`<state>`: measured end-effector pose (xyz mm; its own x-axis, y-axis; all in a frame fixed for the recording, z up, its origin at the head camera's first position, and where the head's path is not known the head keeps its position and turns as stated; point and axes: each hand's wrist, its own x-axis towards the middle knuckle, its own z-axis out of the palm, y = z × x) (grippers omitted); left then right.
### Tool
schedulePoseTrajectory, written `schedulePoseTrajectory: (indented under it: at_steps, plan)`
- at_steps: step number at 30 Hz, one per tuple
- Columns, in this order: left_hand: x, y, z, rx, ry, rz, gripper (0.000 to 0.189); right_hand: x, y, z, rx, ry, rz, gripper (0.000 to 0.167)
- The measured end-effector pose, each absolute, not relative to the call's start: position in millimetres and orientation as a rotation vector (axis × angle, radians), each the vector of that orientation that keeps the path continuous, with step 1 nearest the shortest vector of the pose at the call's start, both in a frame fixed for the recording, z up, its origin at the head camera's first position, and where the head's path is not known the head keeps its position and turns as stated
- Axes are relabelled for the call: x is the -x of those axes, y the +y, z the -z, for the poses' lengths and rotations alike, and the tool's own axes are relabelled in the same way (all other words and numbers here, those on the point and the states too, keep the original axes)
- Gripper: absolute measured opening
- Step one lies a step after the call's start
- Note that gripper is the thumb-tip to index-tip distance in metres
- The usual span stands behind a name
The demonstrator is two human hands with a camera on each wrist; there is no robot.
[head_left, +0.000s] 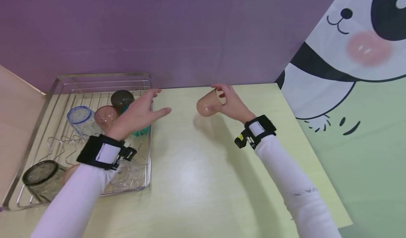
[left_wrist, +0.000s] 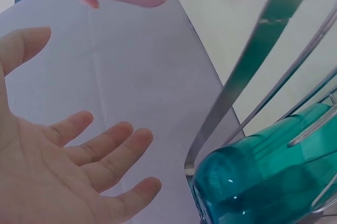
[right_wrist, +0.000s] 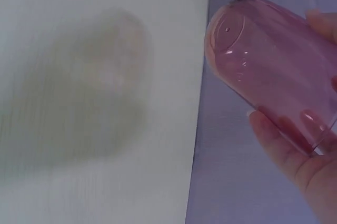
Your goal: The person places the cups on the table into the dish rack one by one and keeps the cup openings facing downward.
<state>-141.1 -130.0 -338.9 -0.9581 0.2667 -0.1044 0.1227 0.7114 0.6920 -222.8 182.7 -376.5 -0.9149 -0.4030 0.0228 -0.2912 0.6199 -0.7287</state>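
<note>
My right hand (head_left: 234, 105) grips a translucent pink drinking glass (head_left: 207, 105) near its open rim. The glass is held tilted above the table, its rounded base pointing left and down. In the right wrist view, fingers and thumb lie round the rim end of the glass (right_wrist: 268, 58). My left hand (head_left: 139, 113) holds nothing; its fingers and thumb are spread apart over the right side of a wire dish rack (head_left: 104, 75). Below that hand, partly hidden by it, a teal glass (left_wrist: 253, 182) lies against the rack's side wires.
More glasses lie in the rack: a blue-rimmed clear one (head_left: 81, 120), a reddish one (head_left: 105, 117), a dark one (head_left: 122, 99), a grey one (head_left: 44, 181) and clear glassware (head_left: 125, 174). My left sleeve hides part of them. A purple wall (head_left: 190, 37) backs the pale table (head_left: 184, 160).
</note>
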Motion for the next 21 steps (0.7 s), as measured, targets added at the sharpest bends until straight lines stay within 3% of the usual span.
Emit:
schedulePoseTrajectory:
  at_steps: [21]
  plan:
    - [136.9, -130.2, 332.1, -0.334, 2.725, -1.034, 0.083, 216.4, 217.2, 337.0, 0.41, 2.536, 1.627, 0.07]
